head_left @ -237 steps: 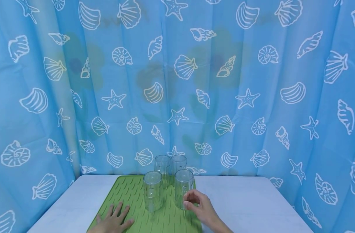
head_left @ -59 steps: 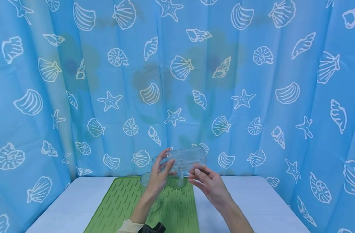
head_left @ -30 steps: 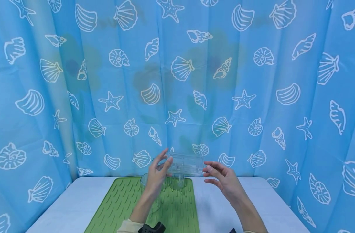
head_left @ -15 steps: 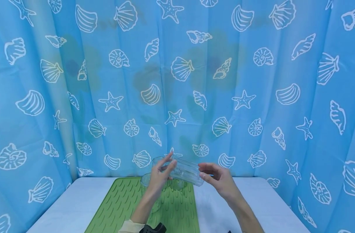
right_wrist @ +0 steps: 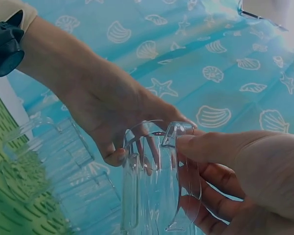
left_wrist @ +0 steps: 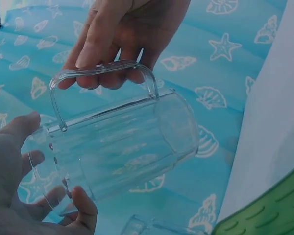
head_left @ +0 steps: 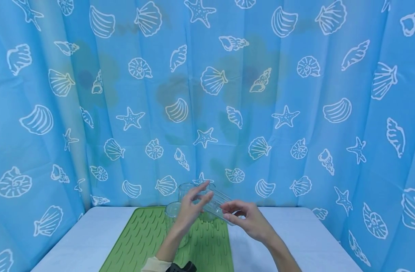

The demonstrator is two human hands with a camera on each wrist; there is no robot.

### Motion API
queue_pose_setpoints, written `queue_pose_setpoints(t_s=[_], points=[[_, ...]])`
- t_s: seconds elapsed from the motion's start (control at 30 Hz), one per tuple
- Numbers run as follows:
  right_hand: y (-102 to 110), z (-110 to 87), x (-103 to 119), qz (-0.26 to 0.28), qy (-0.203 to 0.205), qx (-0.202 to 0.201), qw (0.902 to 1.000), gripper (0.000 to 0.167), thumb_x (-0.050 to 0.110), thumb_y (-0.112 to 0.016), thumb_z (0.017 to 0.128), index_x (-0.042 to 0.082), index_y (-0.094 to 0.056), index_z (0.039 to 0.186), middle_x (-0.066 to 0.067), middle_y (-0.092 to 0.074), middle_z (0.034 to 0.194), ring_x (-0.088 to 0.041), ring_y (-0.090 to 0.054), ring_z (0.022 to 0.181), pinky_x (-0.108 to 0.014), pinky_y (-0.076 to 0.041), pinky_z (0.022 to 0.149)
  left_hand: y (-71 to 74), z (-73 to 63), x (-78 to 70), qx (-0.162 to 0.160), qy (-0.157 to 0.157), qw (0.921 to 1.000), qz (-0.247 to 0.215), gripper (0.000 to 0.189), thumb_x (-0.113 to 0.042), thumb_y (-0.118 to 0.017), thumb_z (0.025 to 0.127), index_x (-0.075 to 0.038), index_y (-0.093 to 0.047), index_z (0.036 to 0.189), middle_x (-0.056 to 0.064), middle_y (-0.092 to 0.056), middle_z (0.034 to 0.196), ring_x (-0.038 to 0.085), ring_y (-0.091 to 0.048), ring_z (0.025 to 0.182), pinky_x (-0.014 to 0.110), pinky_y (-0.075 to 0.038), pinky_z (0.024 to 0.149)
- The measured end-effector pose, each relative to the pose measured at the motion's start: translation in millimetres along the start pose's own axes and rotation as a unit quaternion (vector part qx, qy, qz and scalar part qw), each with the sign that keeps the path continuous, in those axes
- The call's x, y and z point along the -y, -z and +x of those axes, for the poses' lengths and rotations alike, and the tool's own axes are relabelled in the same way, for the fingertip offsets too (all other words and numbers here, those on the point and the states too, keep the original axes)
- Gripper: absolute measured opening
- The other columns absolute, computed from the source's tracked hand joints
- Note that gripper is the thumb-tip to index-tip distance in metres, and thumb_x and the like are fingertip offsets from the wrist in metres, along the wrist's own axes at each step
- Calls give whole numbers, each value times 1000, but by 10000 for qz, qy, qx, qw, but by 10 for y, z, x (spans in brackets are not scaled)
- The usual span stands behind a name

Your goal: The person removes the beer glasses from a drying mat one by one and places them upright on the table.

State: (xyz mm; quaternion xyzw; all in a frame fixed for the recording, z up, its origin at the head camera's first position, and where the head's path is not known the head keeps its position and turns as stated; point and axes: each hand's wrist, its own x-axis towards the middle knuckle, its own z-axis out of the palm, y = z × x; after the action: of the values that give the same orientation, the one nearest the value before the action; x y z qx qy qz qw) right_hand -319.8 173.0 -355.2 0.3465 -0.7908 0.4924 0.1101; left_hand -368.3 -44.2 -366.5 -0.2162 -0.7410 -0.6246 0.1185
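A clear glass mug (head_left: 217,210) is held up off the mat, tilted with its right end lower in the head view. My left hand (head_left: 189,208) grips one end of it, fingers and thumb spread round the glass, as the left wrist view shows. At the mug's handle (left_wrist: 108,68), my right hand (head_left: 250,221) pinches with the thumb on one side and the fingers on the other. In the right wrist view the right thumb (right_wrist: 210,147) lies against the handle, and the left hand (right_wrist: 132,112) is behind the mug.
Three more glass mugs stand upright on a green ridged mat (head_left: 136,234): a front one (head_left: 171,209) partly behind the left arm, and two at the back, largely hidden by the hands. A white table (head_left: 289,241) lies under the mat. A blue shell-patterned curtain (head_left: 207,94) hangs behind.
The mug, standing on the mat at first, was lifted and turned sideways between both hands. Lately its right end has dipped, and my right hand has moved from that end to the handle.
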Motion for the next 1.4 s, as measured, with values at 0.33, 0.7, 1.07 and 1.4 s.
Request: queue_pose_setpoints(t_s=[0.33, 0.7, 1.07, 1.4], points=[[4, -8, 21, -244, -71, 139, 9996, 25, 20, -61, 98, 6, -69, 117, -12, -72, 110, -6, -67, 90, -25, -59, 76, -2, -39, -42, 153, -75, 9998, 133, 44, -37, -63, 95, -42, -53, 138, 5, -47, 146, 23, -59, 113, 33, -58, 73], [-30, -16, 11, -229, 228, 71, 9995, 20, 19, -61, 98, 8, -71, 112, -11, -73, 103, -17, -67, 83, -27, -59, 70, 20, -42, -43, 139, -44, 9996, 257, 43, -42, -65, 93, -47, -54, 135, 3, -46, 146, 28, -52, 120, 34, -59, 77], [0, -29, -32, -299, 224, -400, 9985, 15, 19, -61, 98, 13, -70, 109, -8, -72, 101, -6, -65, 85, -26, -59, 73, 61, -59, -69, 330, -127, 9971, 678, 63, -47, -66, 92, -41, -39, 148, 0, -40, 155, 31, -48, 134, 52, -55, 95], [95, -37, -93, 44, -49, -901, 9959, 17, 17, -62, 97, 7, -68, 109, -13, -70, 99, -7, -65, 88, -24, -58, 74, 97, -83, -83, 535, -187, 9952, 802, 75, -45, -69, 90, -27, -33, 154, 14, -51, 144, 37, -54, 128, 49, -57, 94]])
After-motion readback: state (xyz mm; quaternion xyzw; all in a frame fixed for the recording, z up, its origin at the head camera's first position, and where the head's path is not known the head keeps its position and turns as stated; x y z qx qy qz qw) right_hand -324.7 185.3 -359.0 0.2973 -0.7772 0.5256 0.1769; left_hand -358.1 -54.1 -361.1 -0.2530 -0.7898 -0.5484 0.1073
